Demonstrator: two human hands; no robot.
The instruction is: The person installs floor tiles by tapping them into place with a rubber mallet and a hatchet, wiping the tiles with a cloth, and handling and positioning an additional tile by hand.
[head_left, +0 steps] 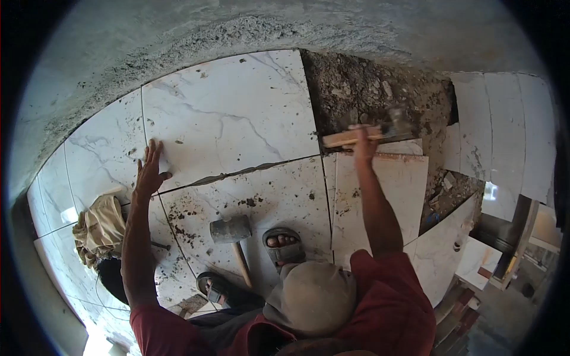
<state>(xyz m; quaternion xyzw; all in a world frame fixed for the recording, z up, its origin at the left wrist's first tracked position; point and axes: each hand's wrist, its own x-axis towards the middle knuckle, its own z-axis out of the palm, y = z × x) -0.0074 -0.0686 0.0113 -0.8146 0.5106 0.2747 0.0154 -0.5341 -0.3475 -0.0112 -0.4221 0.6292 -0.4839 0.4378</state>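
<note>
My left hand (152,171) rests on the white marbled floor tiles near a joint, fingers outstretched and holding nothing. My right hand (364,147) is wrapped around the wooden handle of a hammer (339,139); its metal head is smeared by motion. The hammer is over the edge of a rough, untiled patch of rubble and mortar (356,89). Beside that patch, a large white tile (231,107) lies against the wall. Below my right hand are loose-looking overlapping tiles (380,196). A rubber mallet (230,229) lies by my feet, its black head away from me.
A crumpled beige cloth (101,225) lies at the left, next to a dark object (111,279). Mortar crumbs dot the tiles. A rough cement wall (237,24) borders the far side. More rubble (442,193) and a step-like drop with boards (516,243) are at the right.
</note>
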